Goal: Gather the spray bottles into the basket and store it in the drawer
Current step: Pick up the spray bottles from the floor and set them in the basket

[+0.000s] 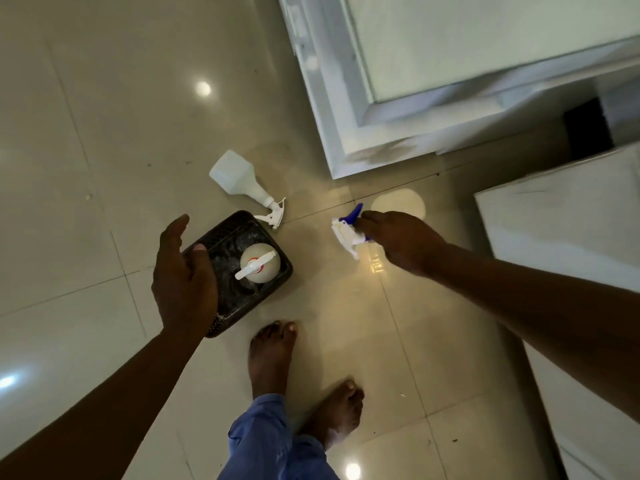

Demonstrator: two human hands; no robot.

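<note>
our right hand [401, 240] grips the blue-trigger sprayer [348, 233] (head beyond our fingertips); we should lower it upright into the basket [277, 275] under our open left hand [183, 275].
</note>
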